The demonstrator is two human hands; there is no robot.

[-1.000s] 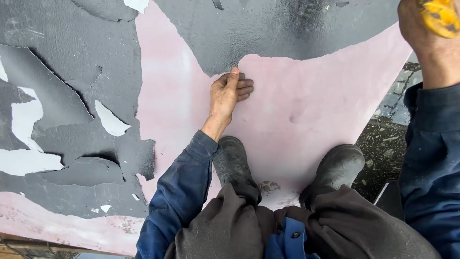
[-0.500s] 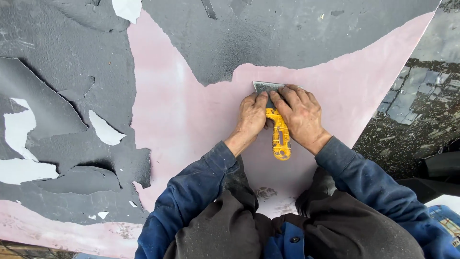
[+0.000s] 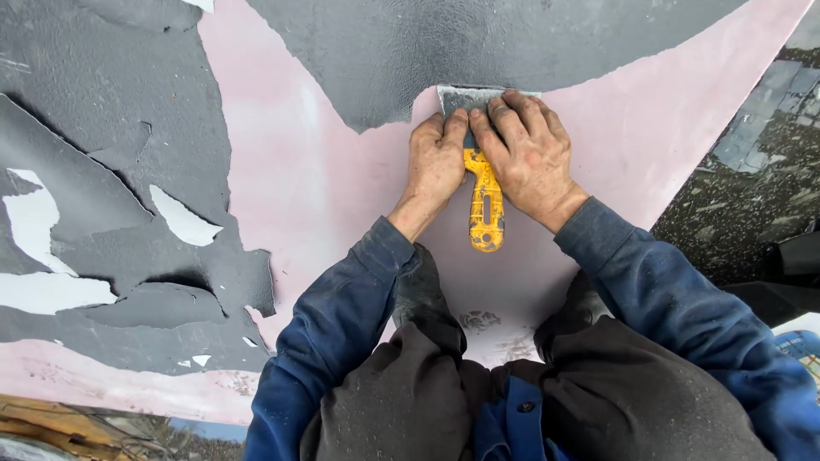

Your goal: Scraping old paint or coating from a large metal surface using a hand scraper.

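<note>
Pressing the yellow-handled scraper [image 3: 483, 192] flat, your left hand [image 3: 436, 162] and right hand [image 3: 528, 154] close fingers over its blade; handle points toward you, blade edge meets grey coating [image 3: 410, 60] ahead.

Pink underlayer [image 3: 290, 171] exposed across the middle, running up to top right. Dark grey coating [image 3: 512, 43] intact above it, edge ragged. More grey coating at left, peeled and curling [image 3: 94, 171], with white patches [image 3: 34, 218] showing through. Black boots [image 3: 423, 290] planted on pink near bottom centre. Dark wet rubble [image 3: 752, 171] off the right edge. Wooden strip [image 3: 51, 418] at bottom left.
</note>
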